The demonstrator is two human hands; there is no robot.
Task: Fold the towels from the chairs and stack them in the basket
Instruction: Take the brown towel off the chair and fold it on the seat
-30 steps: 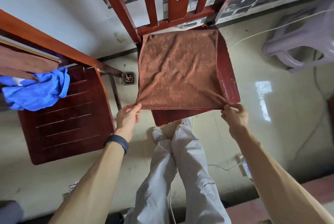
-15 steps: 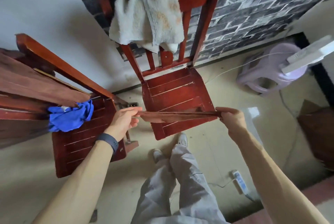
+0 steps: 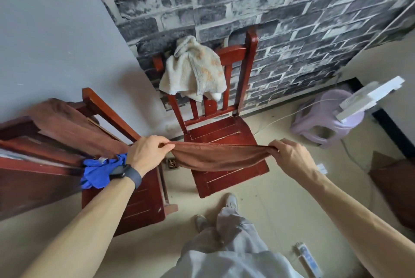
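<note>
Holds a brown towel (image 3: pixel 220 157) up in the air, above the front half of the seat of the red wooden chair (image 3: pixel 224 129) straight ahead. Stretches it sideways between both hands, top edge nearly level, lower part sagging in a shallow curve. Pinches one end with the left hand (image 3: pixel 148 154), thumb and curled fingers closed on the cloth, a dark watch (image 3: pixel 132 176) on that wrist. Grips the other end with the right hand (image 3: pixel 292 156), knuckles up, fingers curled round the edge.

Farther back, over the top rail of that same chair, a cream towel (image 3: pixel 195 71) hanging in a bunch. To the left, just beside, a second red chair (image 3: pixel 139 201) with a blue cloth (image 3: pixel 98 172) crumpled at the back of its seat, partly hidden by the left wrist, and another brown towel (image 3: pixel 74 129) draped over its back. Off to the right, on the floor near the brick wall (image 3: pixel 269 8), a pale purple stool (image 3: pixel 323 125). Near the feet, a power strip (image 3: pixel 308 259).
</note>
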